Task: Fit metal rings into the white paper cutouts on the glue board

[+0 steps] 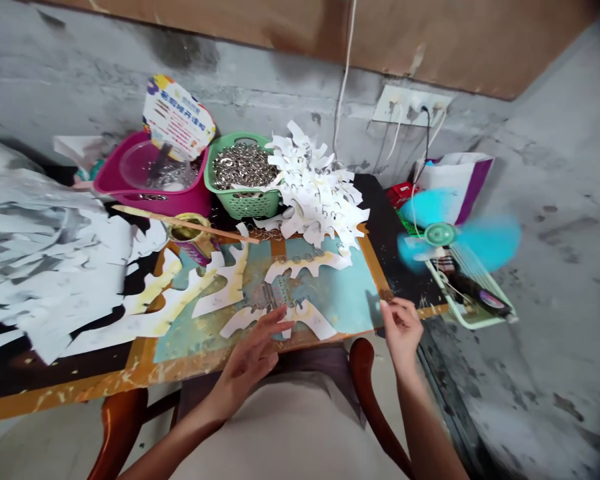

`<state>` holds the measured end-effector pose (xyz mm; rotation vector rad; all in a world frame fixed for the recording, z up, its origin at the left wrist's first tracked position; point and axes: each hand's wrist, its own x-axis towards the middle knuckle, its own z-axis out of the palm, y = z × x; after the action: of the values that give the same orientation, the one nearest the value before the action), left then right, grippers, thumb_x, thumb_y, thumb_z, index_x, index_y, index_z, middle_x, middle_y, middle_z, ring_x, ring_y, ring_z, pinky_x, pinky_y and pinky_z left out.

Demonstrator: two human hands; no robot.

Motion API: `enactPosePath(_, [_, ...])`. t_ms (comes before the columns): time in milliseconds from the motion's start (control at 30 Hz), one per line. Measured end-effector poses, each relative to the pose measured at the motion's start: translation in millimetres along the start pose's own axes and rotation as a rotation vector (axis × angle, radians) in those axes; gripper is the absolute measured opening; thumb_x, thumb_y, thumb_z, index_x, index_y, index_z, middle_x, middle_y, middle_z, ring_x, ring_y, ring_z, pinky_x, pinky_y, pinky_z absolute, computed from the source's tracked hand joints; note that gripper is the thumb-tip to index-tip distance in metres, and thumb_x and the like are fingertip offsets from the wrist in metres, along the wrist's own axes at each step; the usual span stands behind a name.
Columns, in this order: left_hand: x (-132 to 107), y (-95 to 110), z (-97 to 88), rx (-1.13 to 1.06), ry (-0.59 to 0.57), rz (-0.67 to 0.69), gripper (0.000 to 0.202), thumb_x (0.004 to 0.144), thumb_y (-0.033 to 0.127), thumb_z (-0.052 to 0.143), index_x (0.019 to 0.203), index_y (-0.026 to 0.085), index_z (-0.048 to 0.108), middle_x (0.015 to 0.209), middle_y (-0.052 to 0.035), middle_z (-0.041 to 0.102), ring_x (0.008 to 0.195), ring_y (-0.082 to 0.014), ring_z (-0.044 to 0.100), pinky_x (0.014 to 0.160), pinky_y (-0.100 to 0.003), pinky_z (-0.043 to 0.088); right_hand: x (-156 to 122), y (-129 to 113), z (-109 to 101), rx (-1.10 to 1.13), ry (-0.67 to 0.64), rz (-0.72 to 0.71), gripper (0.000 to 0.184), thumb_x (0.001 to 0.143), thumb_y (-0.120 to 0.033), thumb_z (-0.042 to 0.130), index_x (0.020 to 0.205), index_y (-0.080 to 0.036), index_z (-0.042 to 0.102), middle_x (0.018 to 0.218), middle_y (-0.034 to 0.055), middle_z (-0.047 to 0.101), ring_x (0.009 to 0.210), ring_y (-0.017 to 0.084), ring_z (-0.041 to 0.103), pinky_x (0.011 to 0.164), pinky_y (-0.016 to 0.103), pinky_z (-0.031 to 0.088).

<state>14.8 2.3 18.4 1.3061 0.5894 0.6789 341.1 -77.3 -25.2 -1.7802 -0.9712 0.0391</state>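
**Seated worker at a painted board, both hands in view.** The left hand (250,357) lies open, its fingers (275,323) extended and unclenched, resting on or just above a white scalloped paper cutout (300,321). That cutout lies on a blue-and-ochre painted board (330,293), beside a short run of small metal chain (275,297). The right hand (403,330) sits at the board's orange edge, with thumb and fingertips (389,305) pinched together; whether they grasp anything is too small to tell.

Beyond the board: a heap of white ring-linked paper cutouts (317,190), a green plastic basket of silver rings (240,207) and a magenta plastic tub (180,203). A wooden stick (180,222) lies across a small paint tin (190,247). To the right, a turquoise electric fan (440,235) spins — its blades blurred.
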Motion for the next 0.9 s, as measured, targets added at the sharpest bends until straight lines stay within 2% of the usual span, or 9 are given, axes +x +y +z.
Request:
enactPosePath(67, [2.1, -1.0, 0.4, 0.031, 0.01, -0.005, 0.037, 0.094, 0.033, 0.056, 0.131, 0.03, 0.062, 0.158, -0.0061, 0.035, 0.151, -0.0318, 0.018, 0.122, -0.054, 0.02, -6.0, 15.8, -16.3, -0.099, 0.058, -0.036, 0.031, 0.084, -0.044, 0.068, 0.071, -0.016, 0.068, 0.089, 0.0092, 0.064, 0.082, 0.021, 0.061, 0.073, 0.035, 0.05])
enactPosePath(200, [5.4, -0.3, 4.8, 0.034, 0.018, -0.014, 0.035, 0.093, 0.035, 0.059, 0.127, 0.029, 0.065, 0.154, -0.0077, 0.041, 0.149, -0.0333, 0.025, 0.119, -0.054, 0.028, -14.8, 35.3, -33.6, -0.196, -0.023, -0.11, 0.025, 0.088, -0.04, 0.065, 0.082, -0.017, 0.072, 0.093, 0.0106, 0.068, 0.092, 0.024, 0.064, 0.084, 0.041, 0.052])
enactPosePath(333, [6.0, 1.1, 6.9, 0.031, 0.04, -0.029, 0.034, 0.092, 0.036, 0.06, 0.125, 0.03, 0.066, 0.154, -0.0075, 0.042, 0.149, -0.0335, 0.025, 0.117, -0.054, 0.031, -25.5, 43.6, -37.5, -0.237, -0.084, -0.181, 0.022, 0.092, -0.035, 0.059, 0.092, -0.019, 0.074, 0.096, 0.0107, 0.069, 0.094, 0.024, 0.066, 0.086, 0.042, 0.055])
enactPosePath(433, [5.7, 1.3, 5.9, 0.047, 0.046, -0.033, 0.034, 0.091, 0.036, 0.06, 0.124, 0.029, 0.068, 0.152, -0.0078, 0.045, 0.149, -0.0337, 0.024, 0.117, -0.053, 0.032, -34.5, 46.3, -38.9, -0.319, -0.187, -0.276, 0.027, 0.095, -0.032, 0.052, 0.106, -0.022, 0.074, 0.105, 0.0118, 0.068, 0.099, 0.025, 0.065, 0.087, 0.043, 0.055])
enactPosePath(533, [6.0, -1.3, 4.3, 0.053, 0.055, -0.029, 0.034, 0.091, 0.037, 0.06, 0.123, 0.028, 0.068, 0.151, -0.0083, 0.046, 0.149, -0.0335, 0.026, 0.117, -0.053, 0.033, -40.1, 47.4, -41.2, -0.439, -0.259, -0.355, 0.032, 0.095, -0.034, 0.05, 0.118, -0.025, 0.072, 0.123, 0.0129, 0.061, 0.113, 0.029, 0.059, 0.095, 0.051, 0.05])
enactPosePath(667, [7.6, -7.2, 4.5, 0.054, 0.074, -0.043, 0.034, 0.092, 0.037, 0.059, 0.124, 0.028, 0.067, 0.151, -0.0082, 0.045, 0.147, -0.0329, 0.029, 0.116, -0.05, 0.035, -41.0, 48.2, -43.7, -0.513, -0.316, -0.354, 0.038, 0.097, -0.034, 0.043, 0.126, -0.026, 0.067, 0.138, 0.0124, 0.053, 0.125, 0.031, 0.048, 0.102, 0.055, 0.044])
enactPosePath(800, [8.6, -8.1, 7.2, 0.048, 0.074, -0.06, 0.034, 0.091, 0.039, 0.06, 0.123, 0.028, 0.068, 0.151, -0.0081, 0.045, 0.145, -0.034, 0.032, 0.116, -0.051, 0.034, -40.2, 47.8, -44.6, -0.455, -0.323, -0.36, 0.04, 0.099, -0.031, 0.039, 0.129, -0.024, 0.065, 0.131, 0.0132, 0.059, 0.121, 0.03, 0.05, 0.102, 0.055, 0.043])
enactPosePath(900, [7.6, -3.6, 7.6, 0.1, 0.097, -0.062, 0.034, 0.09, 0.04, 0.062, 0.122, 0.027, 0.069, 0.15, -0.0085, 0.047, 0.145, -0.0353, 0.032, 0.115, -0.053, 0.034, -41.5, 44.0, -38.1, -0.343, -0.193, -0.299, 0.039, 0.1, -0.031, 0.038, 0.118, -0.022, 0.071, 0.117, 0.0129, 0.064, 0.112, 0.028, 0.056, 0.098, 0.051, 0.045])
